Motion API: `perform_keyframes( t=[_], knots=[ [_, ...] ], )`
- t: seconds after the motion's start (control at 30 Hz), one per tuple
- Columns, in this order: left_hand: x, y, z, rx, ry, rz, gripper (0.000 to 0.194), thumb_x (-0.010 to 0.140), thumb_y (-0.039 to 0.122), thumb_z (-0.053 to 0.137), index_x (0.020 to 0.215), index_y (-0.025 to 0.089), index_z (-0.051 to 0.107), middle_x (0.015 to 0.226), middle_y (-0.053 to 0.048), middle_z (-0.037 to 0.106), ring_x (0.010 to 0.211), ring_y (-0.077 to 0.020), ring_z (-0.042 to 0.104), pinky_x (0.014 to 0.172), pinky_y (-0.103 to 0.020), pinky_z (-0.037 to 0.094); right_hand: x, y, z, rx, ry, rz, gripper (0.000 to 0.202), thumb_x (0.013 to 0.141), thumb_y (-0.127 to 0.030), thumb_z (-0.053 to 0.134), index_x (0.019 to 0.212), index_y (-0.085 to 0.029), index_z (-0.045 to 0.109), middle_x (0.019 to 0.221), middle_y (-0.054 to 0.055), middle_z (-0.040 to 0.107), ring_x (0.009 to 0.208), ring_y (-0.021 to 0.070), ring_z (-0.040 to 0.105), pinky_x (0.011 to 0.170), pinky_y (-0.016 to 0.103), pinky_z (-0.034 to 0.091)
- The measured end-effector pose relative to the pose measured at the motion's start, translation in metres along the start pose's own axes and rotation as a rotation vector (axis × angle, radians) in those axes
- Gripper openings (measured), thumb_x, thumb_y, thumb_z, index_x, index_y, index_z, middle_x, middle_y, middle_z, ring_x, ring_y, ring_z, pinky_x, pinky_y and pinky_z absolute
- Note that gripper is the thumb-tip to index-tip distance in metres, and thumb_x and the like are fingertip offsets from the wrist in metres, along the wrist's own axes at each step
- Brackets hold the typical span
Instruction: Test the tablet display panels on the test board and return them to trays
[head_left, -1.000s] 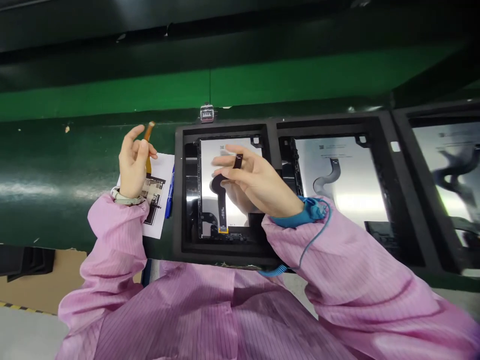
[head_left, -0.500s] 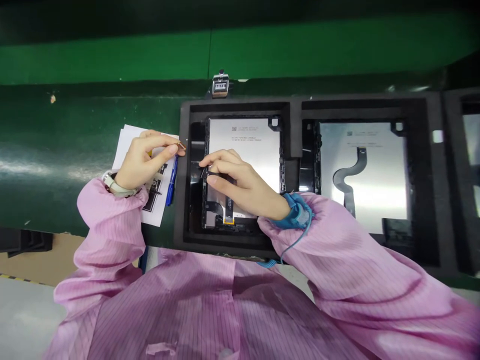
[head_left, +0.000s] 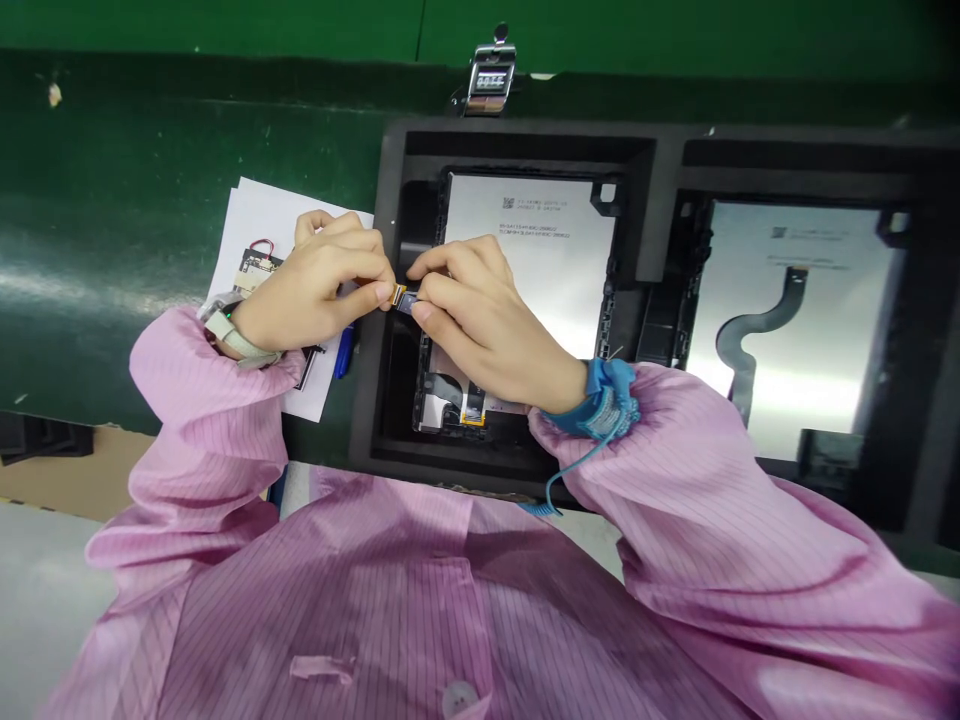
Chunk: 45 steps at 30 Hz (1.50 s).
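My left hand (head_left: 322,280) pinches a small orange-edged connector piece (head_left: 398,295) between thumb and index finger. Thumb and fingers of my right hand (head_left: 495,325) close on the dark end of a flex cable (head_left: 408,303), which meets or nearly meets the orange piece. Both hands are over the left side of a silver-backed display panel (head_left: 559,290) lying in a black foam tray (head_left: 367,370). Below my right hand, a dark ribbon with an orange end (head_left: 473,418) lies on the panel; its upper part is hidden.
A second panel (head_left: 825,330) with a curved dark ribbon (head_left: 739,345) lies in the right compartment. Left of the tray are white paper (head_left: 307,402), a circuit board (head_left: 255,268) and a blue pen (head_left: 344,352). A metal counter (head_left: 491,80) stands behind. A blue cord hangs from my right wrist.
My left hand has moved right, bringing the orange piece to the dark cable end in my right hand. The cable end is lifted and turned toward it. The whole view has shifted closer.
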<state>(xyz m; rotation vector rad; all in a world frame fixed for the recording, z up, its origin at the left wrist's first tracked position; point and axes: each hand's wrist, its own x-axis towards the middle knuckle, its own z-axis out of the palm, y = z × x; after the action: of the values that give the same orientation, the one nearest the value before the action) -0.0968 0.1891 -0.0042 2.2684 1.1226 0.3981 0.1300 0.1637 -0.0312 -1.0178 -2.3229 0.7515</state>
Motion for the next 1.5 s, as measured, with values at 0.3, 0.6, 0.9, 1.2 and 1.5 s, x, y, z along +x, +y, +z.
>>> perform_keyframes(
  t=[0.3,0.6,0.9,1.2,1.5],
  knots=[
    [0.004,0.006,0.002,-0.232,0.075,-0.137,0.03,0.09,0.042,0.069,0.066,0.024,0.068,0.07,-0.002,0.061,0.093,-0.0288,0.063,0.108,-0.062,0.033,0.0,0.001,0.0,-0.011,-0.009,0.027,0.038,0.107,-0.043,0.032,0.088,-0.024,0.059,0.121,0.011,0.062,0.117,0.0298,0.05,0.106,0.054,0.041],
    [0.005,0.009,0.0,-0.154,0.022,-0.09,0.025,0.088,0.035,0.069,0.065,0.026,0.068,0.073,-0.002,0.063,0.096,-0.0306,0.064,0.112,-0.065,0.03,0.0,0.0,-0.002,0.022,-0.039,0.05,0.034,0.106,-0.04,0.034,0.09,-0.024,0.059,0.123,0.012,0.061,0.12,0.032,0.049,0.107,0.056,0.039],
    [0.006,0.013,0.003,-0.166,0.065,-0.125,0.033,0.09,0.039,0.069,0.061,0.024,0.065,0.069,-0.001,0.06,0.094,-0.0292,0.067,0.112,-0.064,0.032,0.0,0.001,0.001,0.0,-0.011,0.042,0.034,0.107,-0.039,0.035,0.088,-0.023,0.058,0.123,0.011,0.061,0.118,0.0303,0.049,0.106,0.054,0.039],
    [0.006,0.012,0.005,-0.256,0.128,-0.183,0.04,0.094,0.047,0.066,0.06,0.024,0.066,0.066,-0.001,0.063,0.093,-0.0279,0.066,0.111,-0.063,0.032,0.0,0.003,-0.001,-0.003,-0.043,0.037,0.033,0.106,-0.042,0.038,0.09,-0.024,0.061,0.128,0.01,0.06,0.12,0.03,0.048,0.107,0.053,0.039],
    [0.003,0.009,0.007,-0.142,0.148,-0.114,0.025,0.084,0.041,0.075,0.066,0.025,0.068,0.076,-0.001,0.067,0.098,-0.0284,0.066,0.115,-0.062,0.03,0.0,-0.001,-0.002,0.05,-0.032,0.041,0.036,0.106,-0.048,0.037,0.099,-0.022,0.062,0.131,0.012,0.06,0.124,0.03,0.048,0.111,0.054,0.039]
  ],
)
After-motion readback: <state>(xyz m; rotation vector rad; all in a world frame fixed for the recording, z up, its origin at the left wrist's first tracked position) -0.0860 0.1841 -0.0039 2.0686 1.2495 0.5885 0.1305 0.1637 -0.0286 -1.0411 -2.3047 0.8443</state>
